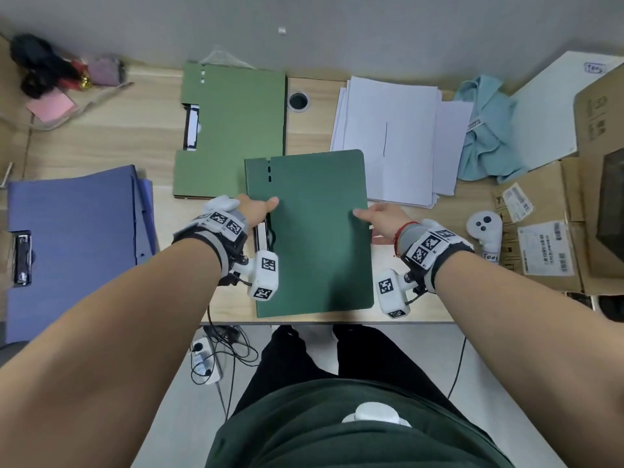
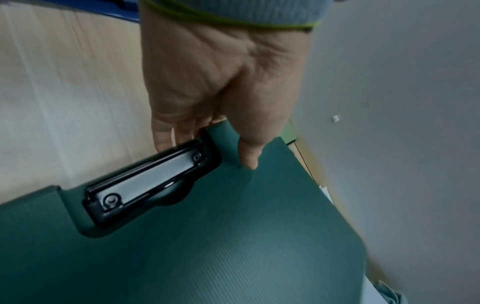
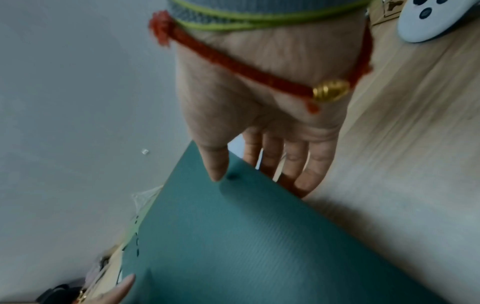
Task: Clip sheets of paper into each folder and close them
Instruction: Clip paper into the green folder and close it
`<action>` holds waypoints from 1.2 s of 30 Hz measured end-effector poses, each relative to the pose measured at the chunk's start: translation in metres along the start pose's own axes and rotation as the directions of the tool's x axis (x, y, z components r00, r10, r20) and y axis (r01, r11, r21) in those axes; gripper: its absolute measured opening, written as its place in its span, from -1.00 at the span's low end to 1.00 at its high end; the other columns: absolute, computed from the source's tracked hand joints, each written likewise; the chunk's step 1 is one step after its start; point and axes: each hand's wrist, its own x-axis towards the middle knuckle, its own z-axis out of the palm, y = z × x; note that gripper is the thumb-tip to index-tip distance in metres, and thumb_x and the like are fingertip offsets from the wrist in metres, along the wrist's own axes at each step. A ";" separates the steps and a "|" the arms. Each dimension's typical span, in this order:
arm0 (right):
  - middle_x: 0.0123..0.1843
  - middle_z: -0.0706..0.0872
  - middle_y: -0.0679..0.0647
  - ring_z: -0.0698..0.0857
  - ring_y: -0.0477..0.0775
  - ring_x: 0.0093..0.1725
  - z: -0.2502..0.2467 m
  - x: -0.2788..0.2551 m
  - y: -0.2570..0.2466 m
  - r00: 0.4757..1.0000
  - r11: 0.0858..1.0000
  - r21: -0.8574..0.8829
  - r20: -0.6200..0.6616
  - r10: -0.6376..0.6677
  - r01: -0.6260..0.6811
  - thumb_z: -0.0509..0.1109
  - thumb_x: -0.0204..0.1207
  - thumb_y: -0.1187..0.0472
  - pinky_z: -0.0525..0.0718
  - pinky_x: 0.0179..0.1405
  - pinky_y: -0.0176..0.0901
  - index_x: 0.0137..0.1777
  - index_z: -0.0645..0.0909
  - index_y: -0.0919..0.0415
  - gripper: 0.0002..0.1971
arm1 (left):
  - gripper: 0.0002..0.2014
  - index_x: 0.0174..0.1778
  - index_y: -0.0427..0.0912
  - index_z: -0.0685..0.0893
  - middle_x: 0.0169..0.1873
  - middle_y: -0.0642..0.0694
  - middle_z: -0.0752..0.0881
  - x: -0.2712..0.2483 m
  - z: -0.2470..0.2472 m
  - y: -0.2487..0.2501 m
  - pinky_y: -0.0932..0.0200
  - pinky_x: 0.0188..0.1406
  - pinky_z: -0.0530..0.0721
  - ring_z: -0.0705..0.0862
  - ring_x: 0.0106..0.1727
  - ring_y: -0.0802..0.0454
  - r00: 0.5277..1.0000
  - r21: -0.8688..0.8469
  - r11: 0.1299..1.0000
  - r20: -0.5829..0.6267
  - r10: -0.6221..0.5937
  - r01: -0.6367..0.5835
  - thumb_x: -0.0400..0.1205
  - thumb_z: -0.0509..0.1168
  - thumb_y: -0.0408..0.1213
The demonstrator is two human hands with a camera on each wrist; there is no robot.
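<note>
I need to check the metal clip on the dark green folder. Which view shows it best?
The left wrist view: the black clip fills the frame beside the left hand, rivets visible. The head view shows only a sliver behind the left wrist; the right wrist view shows the dark green folder but no clip.

left hand (image 1: 256,208) thumb on top, fingers under, right hand (image 1: 385,217) likewise
</note>
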 end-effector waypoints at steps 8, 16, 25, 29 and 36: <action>-0.26 0.64 0.14 0.67 0.15 -0.23 0.013 -0.037 -0.080 0.953 0.966 0.202 0.224 -0.204 0.160 -0.01 0.56 -0.47 0.71 0.03 0.03 -0.45 0.53 0.16 -0.27 | -0.33 0.52 -0.13 0.48 0.41 -0.13 0.60 -0.059 -0.031 0.048 -0.18 0.41 0.59 0.61 0.38 -0.15 0.974 -0.027 0.974 -0.002 0.224 -0.224 0.60 0.31 0.23; -0.14 0.81 0.13 0.75 0.20 -0.18 0.080 -0.067 -0.150 0.855 0.946 0.145 0.405 -0.324 0.290 -0.11 0.72 -0.27 0.65 -0.11 -0.07 -0.24 0.65 0.20 -0.31 | -0.30 0.57 -0.17 0.40 0.27 -0.09 0.65 -0.099 -0.073 0.080 0.13 0.30 0.57 0.65 0.27 -0.04 0.886 0.040 0.893 -0.114 0.450 -0.448 0.58 0.42 0.07; 0.37 0.65 0.07 0.70 0.20 0.28 0.144 -0.035 -0.111 0.963 0.886 -0.429 0.262 -0.065 0.177 0.05 0.73 -0.15 0.68 0.24 0.03 0.24 0.65 0.10 -0.55 | -0.11 0.72 -0.17 -0.10 0.09 -0.32 0.53 -0.067 -0.153 -0.003 0.00 0.10 0.53 0.56 0.06 -0.23 0.856 0.363 0.877 -0.289 0.427 -0.315 0.57 0.27 -0.56; 0.46 0.57 0.26 0.62 0.30 0.36 0.151 -0.025 -0.088 0.983 0.741 -0.663 0.182 0.021 0.107 0.14 0.72 -0.09 0.62 0.34 0.08 0.50 0.48 0.34 -0.45 | -0.13 0.71 0.03 0.05 0.47 -0.40 0.36 -0.038 -0.159 -0.041 -0.09 0.22 0.54 0.58 0.23 -0.35 0.878 0.449 0.866 -0.296 0.376 -0.220 0.54 0.28 -0.55; 0.45 0.59 0.27 0.60 0.27 0.38 0.154 -0.022 -0.088 0.988 0.711 -0.691 0.152 -0.030 0.128 0.18 0.73 -0.02 0.54 0.42 0.06 0.48 0.52 0.34 -0.50 | -0.41 0.52 -0.05 0.47 0.41 -0.25 0.39 -0.004 -0.149 -0.072 0.10 -0.19 0.37 0.44 -0.27 -0.13 0.924 0.647 0.762 -0.309 0.224 0.032 0.55 0.36 -0.44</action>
